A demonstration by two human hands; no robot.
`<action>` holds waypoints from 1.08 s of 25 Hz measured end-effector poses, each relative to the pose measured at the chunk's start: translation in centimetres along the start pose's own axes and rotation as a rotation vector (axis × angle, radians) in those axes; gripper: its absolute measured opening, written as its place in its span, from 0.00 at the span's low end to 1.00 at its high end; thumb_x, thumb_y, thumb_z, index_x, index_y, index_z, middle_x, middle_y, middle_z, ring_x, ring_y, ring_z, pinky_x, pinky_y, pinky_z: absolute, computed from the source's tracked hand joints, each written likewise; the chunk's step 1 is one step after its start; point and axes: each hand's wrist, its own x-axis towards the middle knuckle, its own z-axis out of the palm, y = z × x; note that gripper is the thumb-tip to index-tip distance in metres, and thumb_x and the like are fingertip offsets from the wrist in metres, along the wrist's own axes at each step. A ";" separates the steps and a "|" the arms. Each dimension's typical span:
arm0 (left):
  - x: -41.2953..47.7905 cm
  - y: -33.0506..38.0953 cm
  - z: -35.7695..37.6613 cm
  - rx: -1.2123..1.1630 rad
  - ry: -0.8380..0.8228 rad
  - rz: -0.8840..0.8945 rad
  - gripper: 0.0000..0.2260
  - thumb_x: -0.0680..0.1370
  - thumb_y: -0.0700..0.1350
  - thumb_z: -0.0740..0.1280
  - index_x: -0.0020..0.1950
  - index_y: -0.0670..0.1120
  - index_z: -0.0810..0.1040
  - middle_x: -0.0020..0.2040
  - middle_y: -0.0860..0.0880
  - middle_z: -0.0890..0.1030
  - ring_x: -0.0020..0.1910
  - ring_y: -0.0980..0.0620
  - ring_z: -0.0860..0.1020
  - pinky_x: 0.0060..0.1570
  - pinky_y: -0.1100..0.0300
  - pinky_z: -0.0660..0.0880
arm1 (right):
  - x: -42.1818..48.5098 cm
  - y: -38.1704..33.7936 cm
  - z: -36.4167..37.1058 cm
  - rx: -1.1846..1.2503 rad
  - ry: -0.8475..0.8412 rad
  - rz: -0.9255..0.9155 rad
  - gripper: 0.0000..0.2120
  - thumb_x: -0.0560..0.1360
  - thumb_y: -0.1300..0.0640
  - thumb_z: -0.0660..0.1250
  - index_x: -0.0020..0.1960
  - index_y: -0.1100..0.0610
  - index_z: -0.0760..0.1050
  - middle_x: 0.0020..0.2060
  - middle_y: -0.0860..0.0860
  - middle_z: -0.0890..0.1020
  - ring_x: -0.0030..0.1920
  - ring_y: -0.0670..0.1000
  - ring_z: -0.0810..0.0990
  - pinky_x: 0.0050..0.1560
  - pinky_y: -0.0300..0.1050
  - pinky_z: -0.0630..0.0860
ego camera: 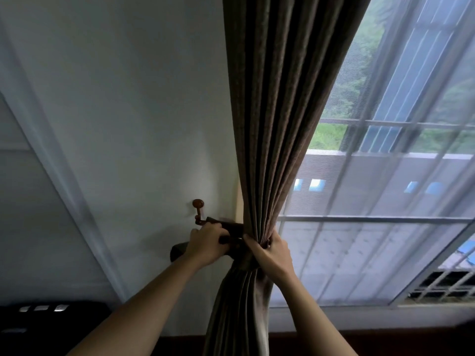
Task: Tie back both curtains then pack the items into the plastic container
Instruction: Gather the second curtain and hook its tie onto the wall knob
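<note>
The brown woven curtain (277, 119) hangs in deep vertical pleats beside the window (401, 176), bunched to a narrow waist just right of the white wall (128, 124). A dark fabric tieback (232, 228) runs from that waist to a round-knobbed wooden hook (198, 210) on the wall. The left hand (207, 242) is curled around the tieback's end; the right hand (270, 254) clasps the gathered pleats.

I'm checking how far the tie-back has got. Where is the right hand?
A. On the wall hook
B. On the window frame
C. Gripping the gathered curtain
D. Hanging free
C: the right hand clasps the bunched curtain, while the left hand holds the tie-back band near the wall hook.
</note>
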 end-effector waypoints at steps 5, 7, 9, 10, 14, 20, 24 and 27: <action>-0.4 1.8 1.9 -0.123 0.144 -0.292 0.16 0.73 0.52 0.70 0.56 0.46 0.74 0.59 0.45 0.75 0.57 0.46 0.72 0.50 0.56 0.72 | -0.5 0.3 -0.4 0.019 -0.024 -0.043 0.16 0.69 0.47 0.71 0.55 0.47 0.73 0.41 0.42 0.79 0.47 0.48 0.80 0.49 0.47 0.78; -0.5 2.7 2.2 -0.312 0.178 -0.358 0.13 0.73 0.46 0.71 0.51 0.43 0.70 0.53 0.43 0.78 0.45 0.50 0.73 0.34 0.65 0.68 | -0.5 0.3 -0.2 0.037 -0.016 -0.057 0.15 0.69 0.49 0.71 0.52 0.45 0.71 0.39 0.40 0.79 0.45 0.48 0.80 0.48 0.48 0.78; -0.4 3.5 2.0 -0.316 0.217 -0.396 0.08 0.74 0.41 0.69 0.46 0.43 0.70 0.49 0.42 0.79 0.42 0.50 0.73 0.32 0.65 0.66 | -0.4 0.4 -0.1 0.045 -0.020 -0.070 0.14 0.68 0.48 0.71 0.51 0.43 0.70 0.38 0.40 0.79 0.44 0.47 0.80 0.47 0.47 0.78; -0.2 3.7 1.9 -0.294 0.240 -0.407 0.05 0.74 0.40 0.68 0.45 0.43 0.72 0.49 0.42 0.80 0.43 0.49 0.75 0.35 0.64 0.67 | -0.4 0.5 -0.2 0.043 -0.032 -0.080 0.14 0.68 0.48 0.71 0.51 0.43 0.70 0.37 0.40 0.78 0.44 0.48 0.80 0.46 0.47 0.78; 0.5 4.0 2.1 -0.249 0.296 -0.477 0.06 0.77 0.39 0.62 0.42 0.40 0.77 0.41 0.44 0.80 0.48 0.44 0.79 0.38 0.61 0.71 | -0.5 0.6 -0.5 0.047 -0.084 -0.126 0.16 0.67 0.48 0.72 0.49 0.38 0.68 0.37 0.38 0.79 0.42 0.43 0.80 0.46 0.47 0.79; 0.4 3.9 3.8 -0.566 0.172 -0.528 0.10 0.79 0.40 0.58 0.50 0.40 0.79 0.52 0.42 0.81 0.50 0.43 0.79 0.50 0.56 0.74 | -0.7 3.7 -1.8 0.354 -0.330 -0.137 0.33 0.63 0.57 0.72 0.65 0.41 0.64 0.53 0.44 0.81 0.54 0.41 0.80 0.54 0.39 0.77; -0.5 5.2 3.6 -1.043 0.072 -0.558 0.09 0.81 0.41 0.57 0.51 0.44 0.77 0.53 0.41 0.80 0.46 0.48 0.78 0.49 0.57 0.75 | 0.4 4.8 -3.1 0.474 -0.435 -0.037 0.28 0.59 0.60 0.65 0.60 0.54 0.73 0.53 0.51 0.82 0.54 0.46 0.80 0.50 0.38 0.77; -1.1 5.1 3.6 -1.317 0.005 -0.581 0.14 0.81 0.45 0.56 0.51 0.42 0.80 0.51 0.44 0.83 0.48 0.49 0.79 0.49 0.57 0.76 | 1.5 5.1 -3.2 0.476 -0.492 0.033 0.22 0.62 0.62 0.62 0.56 0.57 0.77 0.48 0.53 0.84 0.51 0.49 0.81 0.51 0.40 0.76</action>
